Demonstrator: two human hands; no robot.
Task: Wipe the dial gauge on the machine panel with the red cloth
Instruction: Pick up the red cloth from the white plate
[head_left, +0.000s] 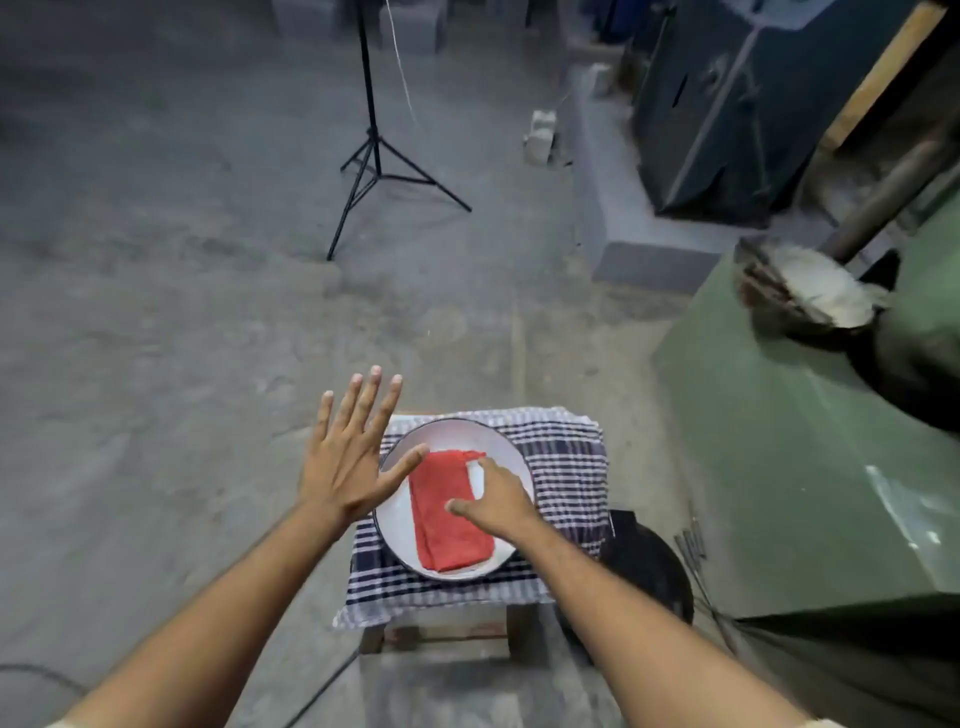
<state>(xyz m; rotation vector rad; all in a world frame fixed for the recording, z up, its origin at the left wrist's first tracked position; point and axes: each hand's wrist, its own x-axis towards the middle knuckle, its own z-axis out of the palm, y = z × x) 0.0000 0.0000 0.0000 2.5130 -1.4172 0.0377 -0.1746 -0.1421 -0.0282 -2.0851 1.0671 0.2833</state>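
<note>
Over the white plate (400, 519) my right hand (496, 501) reaches, fingers loose, empty, for the folded red cloth (447, 514); left hand (345, 462) spread flat — I'd pinch all layers tog. w/ it.

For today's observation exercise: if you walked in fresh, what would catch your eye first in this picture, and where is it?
The folded red cloth stands out first, lying in a white bowl on a checked-covered stool at bottom centre. The right hand reaches down onto it, while the left hand hovers open beside the bowl. A black tripod stands on the grey floor behind, and a green machine fills the right.
</note>
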